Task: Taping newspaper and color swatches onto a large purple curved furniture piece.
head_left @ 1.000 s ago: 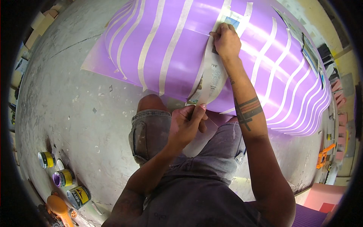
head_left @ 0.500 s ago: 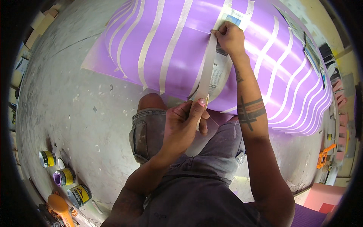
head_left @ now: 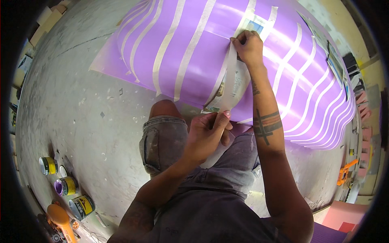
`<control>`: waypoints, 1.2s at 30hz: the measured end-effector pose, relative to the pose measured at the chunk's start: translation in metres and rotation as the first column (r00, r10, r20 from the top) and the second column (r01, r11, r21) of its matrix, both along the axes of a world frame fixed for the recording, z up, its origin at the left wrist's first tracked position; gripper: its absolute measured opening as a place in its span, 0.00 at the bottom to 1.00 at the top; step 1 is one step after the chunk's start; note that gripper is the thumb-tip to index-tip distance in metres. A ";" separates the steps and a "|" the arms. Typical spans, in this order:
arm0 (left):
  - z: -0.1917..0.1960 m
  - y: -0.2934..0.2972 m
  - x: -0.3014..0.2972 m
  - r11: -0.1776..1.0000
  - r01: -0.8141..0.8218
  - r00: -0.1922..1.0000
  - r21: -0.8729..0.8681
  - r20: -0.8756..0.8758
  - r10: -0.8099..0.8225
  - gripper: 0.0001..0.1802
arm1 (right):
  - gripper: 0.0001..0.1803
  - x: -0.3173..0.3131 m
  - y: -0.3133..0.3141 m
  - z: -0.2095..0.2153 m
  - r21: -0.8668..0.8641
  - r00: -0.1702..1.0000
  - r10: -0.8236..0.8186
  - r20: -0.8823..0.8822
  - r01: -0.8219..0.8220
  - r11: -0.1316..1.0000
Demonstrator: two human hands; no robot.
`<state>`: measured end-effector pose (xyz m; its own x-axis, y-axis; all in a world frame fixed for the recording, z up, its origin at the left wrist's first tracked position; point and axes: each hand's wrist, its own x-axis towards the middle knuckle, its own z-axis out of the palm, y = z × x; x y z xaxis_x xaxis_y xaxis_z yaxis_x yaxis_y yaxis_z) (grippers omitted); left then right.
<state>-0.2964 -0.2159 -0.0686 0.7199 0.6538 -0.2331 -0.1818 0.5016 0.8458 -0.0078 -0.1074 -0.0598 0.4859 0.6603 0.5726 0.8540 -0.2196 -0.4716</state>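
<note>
We pinch the lower end of a pale masking strip [head_left: 231, 81] with our left hand [head_left: 206, 135], just above our knee. Our right hand [head_left: 248, 46] grips its upper end, fingers closed, pressing it against the purple striped panel [head_left: 194, 48] on the floor. 3 paint cans [head_left: 65, 186] stand well left of the left hand.

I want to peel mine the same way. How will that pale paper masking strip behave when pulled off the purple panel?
The pale paper masking strip, stretched between right hand and left hand, looks thin and light. It would probably go floppy once slack, and might tear if yanked.
</note>
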 end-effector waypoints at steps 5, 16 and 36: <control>0.006 -0.005 0.007 0.998 -0.007 1.000 -0.066 0.002 0.007 0.22 | 0.13 0.002 0.000 0.002 -0.034 1.000 -0.003 0.004 0.003 0.999; -0.028 -0.001 0.005 0.999 0.024 0.999 -0.023 -0.041 -0.025 0.20 | 0.12 -0.003 0.000 0.001 -0.051 1.000 -0.011 0.020 0.012 0.999; -0.045 0.000 0.008 0.999 0.031 0.994 -0.009 -0.107 -0.032 0.24 | 0.13 0.000 -0.002 0.003 -0.129 1.000 0.025 0.009 -0.023 0.991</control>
<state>-0.2879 -0.2161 -0.1140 0.7107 0.6293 -0.3146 -0.0742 0.5117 0.8559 -0.0081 -0.1094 -0.0564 0.4634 0.7404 0.4869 0.8646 -0.2574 -0.4314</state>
